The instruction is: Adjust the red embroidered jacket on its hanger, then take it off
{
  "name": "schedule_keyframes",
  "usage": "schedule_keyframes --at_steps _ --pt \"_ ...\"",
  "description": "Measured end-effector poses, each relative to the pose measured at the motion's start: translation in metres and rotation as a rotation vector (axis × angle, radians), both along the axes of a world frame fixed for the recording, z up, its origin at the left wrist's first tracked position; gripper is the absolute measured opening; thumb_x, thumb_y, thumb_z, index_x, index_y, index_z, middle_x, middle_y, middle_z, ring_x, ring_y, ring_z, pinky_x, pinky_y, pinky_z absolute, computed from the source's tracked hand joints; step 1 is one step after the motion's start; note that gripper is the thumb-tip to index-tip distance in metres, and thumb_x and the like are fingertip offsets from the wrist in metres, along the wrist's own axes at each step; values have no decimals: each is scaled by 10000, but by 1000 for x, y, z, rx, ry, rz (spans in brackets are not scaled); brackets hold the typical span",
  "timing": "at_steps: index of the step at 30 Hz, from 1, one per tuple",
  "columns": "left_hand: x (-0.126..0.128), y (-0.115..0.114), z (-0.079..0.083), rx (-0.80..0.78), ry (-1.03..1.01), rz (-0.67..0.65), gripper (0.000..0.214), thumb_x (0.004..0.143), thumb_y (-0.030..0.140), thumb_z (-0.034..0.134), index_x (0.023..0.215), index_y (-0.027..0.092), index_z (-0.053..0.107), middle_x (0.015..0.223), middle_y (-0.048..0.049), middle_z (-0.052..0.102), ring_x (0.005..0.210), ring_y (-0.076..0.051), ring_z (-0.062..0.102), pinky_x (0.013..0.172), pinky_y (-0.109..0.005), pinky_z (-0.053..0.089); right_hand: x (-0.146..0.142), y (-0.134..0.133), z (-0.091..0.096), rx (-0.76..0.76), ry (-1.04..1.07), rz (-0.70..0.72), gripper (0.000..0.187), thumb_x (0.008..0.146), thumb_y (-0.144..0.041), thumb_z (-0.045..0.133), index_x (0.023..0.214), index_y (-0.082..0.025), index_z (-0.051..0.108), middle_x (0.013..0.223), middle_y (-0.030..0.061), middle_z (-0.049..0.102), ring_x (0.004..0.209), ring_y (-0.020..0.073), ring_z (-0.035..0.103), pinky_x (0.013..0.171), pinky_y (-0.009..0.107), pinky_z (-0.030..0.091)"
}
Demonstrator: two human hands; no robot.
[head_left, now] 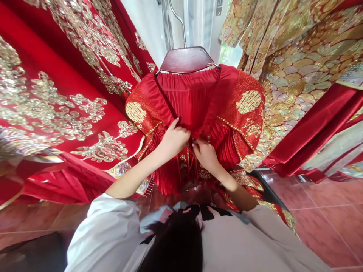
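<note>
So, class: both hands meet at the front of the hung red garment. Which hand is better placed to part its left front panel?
Probably the left hand: it already pinches the edge of the left panel, while the right hand sits lower at the centre.

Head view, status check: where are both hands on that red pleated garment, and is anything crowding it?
Left hand and right hand both pinching the front of the red pleated garment. Garment hangs on wooden hanger. Embroidered robes close on both sides.

Jacket [227, 113] on hanger [187, 59], between hanging robes [56, 105]
</note>
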State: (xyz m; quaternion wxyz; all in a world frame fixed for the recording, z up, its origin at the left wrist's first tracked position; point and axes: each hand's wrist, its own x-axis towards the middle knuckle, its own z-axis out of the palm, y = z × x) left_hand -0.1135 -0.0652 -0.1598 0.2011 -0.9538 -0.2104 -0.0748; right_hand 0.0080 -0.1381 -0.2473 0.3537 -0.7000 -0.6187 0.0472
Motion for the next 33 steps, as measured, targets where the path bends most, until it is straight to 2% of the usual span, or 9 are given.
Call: schedule_keyframes --at_steps 5,11,14,19,21,24,26,29,33 --pt "-4 1 -9 -19 21 -79 169 832 82 484 805 117 647 786 -85 678 808 -220 640 952 -394 416 -2 12 -12 131 312 37 306 913 -307 478 714 -126 625 682 70 651 585 146 559 606 233 373" --pt "-11 -3 -7 -132 -64 -63 217 834 57 468 889 131 664 861 -72 702 850 -210 627 925 -383 390 -2 8 -8 188 377 58 362 901 -366 456 709 -127 650 701 67 661 590 134 529 618 228 355" --pt "-20 -7 -8 -148 -168 -101 283 854 48 438 1002 137 662 934 -64 707 862 -199 613 912 -377 387 2 2 -19 16 353 67 404 912 -396 430 703 -129 651 688 57 651 620 136 536 629 222 353" --pt "-47 -17 0 -140 -306 -109 297 907 111 397 1059 132 651 937 -77 701 862 -209 599 834 -371 417 13 -19 -63 -278 343 127 335 858 -232 466 579 -128 621 550 33 606 540 124 551 571 201 355" --pt "-55 -21 7 -222 -298 -139 282 921 154 396 1031 156 655 917 -61 694 847 -195 596 850 -370 426 24 -33 -63 -362 331 162 323 830 -209 493 538 -136 612 461 16 555 461 119 523 519 201 330" --pt "-58 -24 23 -298 -442 -162 248 898 274 484 1084 188 623 1007 -60 657 941 -196 584 912 -372 436 44 -54 -24 -316 274 99 298 841 -273 512 601 -157 644 536 22 604 505 130 546 533 218 325" --pt "-51 -18 31 -209 -689 -29 311 850 340 544 1112 179 588 1025 -82 629 973 -227 572 916 -397 443 51 -57 20 -10 194 -144 306 880 -361 483 740 -169 675 690 40 656 597 147 571 601 243 373" --pt "-31 6 33 -67 -1023 343 436 780 404 614 1123 147 534 1052 -143 597 993 -299 558 902 -472 447 45 -34 76 492 104 -472 360 923 -399 407 974 -130 640 882 106 646 777 185 592 749 292 440" --pt "-18 36 25 -100 -1174 552 496 711 259 634 1161 108 490 1171 -208 551 1087 -348 532 941 -500 435 44 17 98 608 -6 -482 463 858 -304 510 1276 -109 476 1247 183 505 1173 279 486 976 407 405"
